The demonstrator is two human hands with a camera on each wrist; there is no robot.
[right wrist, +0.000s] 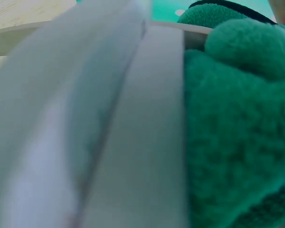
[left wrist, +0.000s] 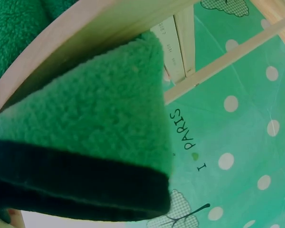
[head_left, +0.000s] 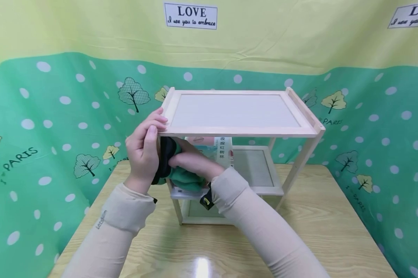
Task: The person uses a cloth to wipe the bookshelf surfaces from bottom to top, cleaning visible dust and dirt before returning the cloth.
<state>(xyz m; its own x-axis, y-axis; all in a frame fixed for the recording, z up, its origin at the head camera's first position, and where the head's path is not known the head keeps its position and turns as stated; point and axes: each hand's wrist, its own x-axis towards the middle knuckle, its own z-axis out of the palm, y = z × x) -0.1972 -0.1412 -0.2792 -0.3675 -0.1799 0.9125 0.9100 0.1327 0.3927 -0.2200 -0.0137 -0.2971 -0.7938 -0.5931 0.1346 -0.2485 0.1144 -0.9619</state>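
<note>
A small wooden rack (head_left: 243, 130) with a white top panel stands on the table. My left hand (head_left: 141, 148) grips its top left corner, fingers over the edge and thumb at the front. Below that corner, my right hand (head_left: 195, 160) reaches under the top panel and holds a fuzzy green plush thing with a thick black band (head_left: 165, 156). In the left wrist view this plush thing (left wrist: 99, 104) pokes out past a wooden rail. More green plush (head_left: 186, 179) lies below the right hand, and green plush (right wrist: 242, 118) fills the right side of the right wrist view. Its exact kind is unclear.
A book or box with a pale printed cover (head_left: 223, 148) stands on the middle shelf behind the right hand. Beside it shows the grey shelf panel (head_left: 250, 168). The wood-grain table (head_left: 310, 231) extends around the rack, and a green dotted curtain (head_left: 56, 154) hangs behind.
</note>
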